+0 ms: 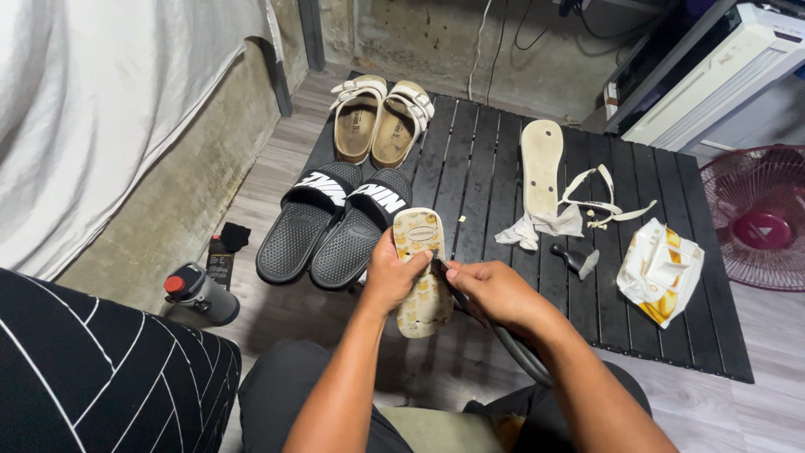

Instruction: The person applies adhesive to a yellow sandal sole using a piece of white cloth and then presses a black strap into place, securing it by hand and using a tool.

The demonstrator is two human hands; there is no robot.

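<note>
Two bare arms come up from the bottom of the picture, around 6 o'clock. No sleeves cover them, and there is no watch, no ring and no band on the wrists. The left hand (392, 275) and the right hand (490, 289) wear no gloves. The fingernails are short and plain. Lower down, at 6 o'clock, the legs are in dark black shorts or trousers made of soft cloth. A bit of dull green cloth shows between the legs.
</note>
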